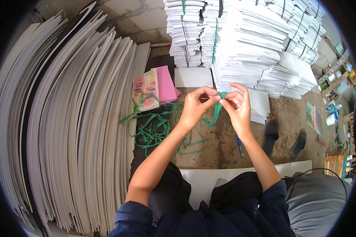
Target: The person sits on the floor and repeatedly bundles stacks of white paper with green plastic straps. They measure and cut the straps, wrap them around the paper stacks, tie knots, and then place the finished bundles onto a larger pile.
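Note:
My left hand point(195, 106) and my right hand point(239, 108) meet in front of me, thumbs and fingertips pinching a bunched length of green plastic twine point(216, 113). The strands are folded together, and their lower ends hang down between my hands. A finger of my right hand points upward, away from the pinch. To the left of my left forearm lies a loose tangle of the same green twine point(151, 130). Some strands from that heap lie over a printed packet point(145, 90), which rests beside pink sheets point(166, 83).
Tall stacks of white sheets point(251, 43), some strapped, stand ahead. Long grey-white sheets point(79, 134) stand on edge along my left. A thin blue tool point(239, 146) and dark sandals point(299, 143) lie on the floor. A grey rounded bundle point(316, 205) is at my right.

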`<state>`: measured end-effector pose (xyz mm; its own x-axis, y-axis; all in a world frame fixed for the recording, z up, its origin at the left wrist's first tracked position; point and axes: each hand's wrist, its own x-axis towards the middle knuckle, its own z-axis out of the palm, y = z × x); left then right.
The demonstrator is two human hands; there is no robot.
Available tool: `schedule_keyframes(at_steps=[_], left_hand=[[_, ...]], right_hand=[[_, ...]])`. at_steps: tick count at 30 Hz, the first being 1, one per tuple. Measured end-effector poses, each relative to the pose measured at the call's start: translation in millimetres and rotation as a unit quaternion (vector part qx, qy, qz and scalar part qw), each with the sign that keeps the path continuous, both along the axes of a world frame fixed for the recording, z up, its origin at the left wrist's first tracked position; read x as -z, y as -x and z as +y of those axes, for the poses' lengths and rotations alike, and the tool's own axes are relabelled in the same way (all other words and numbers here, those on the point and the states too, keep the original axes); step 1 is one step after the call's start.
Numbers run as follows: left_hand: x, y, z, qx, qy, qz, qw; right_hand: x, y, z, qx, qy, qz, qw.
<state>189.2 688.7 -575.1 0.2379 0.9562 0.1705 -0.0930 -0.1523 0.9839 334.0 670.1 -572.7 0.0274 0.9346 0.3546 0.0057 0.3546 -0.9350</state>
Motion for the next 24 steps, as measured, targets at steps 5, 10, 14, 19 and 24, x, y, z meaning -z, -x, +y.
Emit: schedule_keyframes(at_steps=[5, 10, 14, 19, 24], left_hand=[[9, 5, 6, -0.010, 0.010, -0.044, 0.999], [-3, 4, 1, 0.016, 0.129, -0.218, 0.967], [0, 19, 9, 0.054, 0.086, -0.248, 0.963], [0, 32, 11, -0.058, -0.317, 0.361, 0.875], [29, 56, 25, -0.098, -0.279, 0.427, 0.854]], right_hand=[[0, 0, 0, -0.006, 0.002, 0.021, 1.000], [-12, 3, -2, -0.031, 0.049, 0.223, 0.973], [-12, -13, 3, -0.009, 0.060, 0.289, 0.956], [1, -45, 15, 0.106, -0.007, 0.110, 0.988], [31, -105, 26, 0.193, -0.009, 0.002, 0.981]])
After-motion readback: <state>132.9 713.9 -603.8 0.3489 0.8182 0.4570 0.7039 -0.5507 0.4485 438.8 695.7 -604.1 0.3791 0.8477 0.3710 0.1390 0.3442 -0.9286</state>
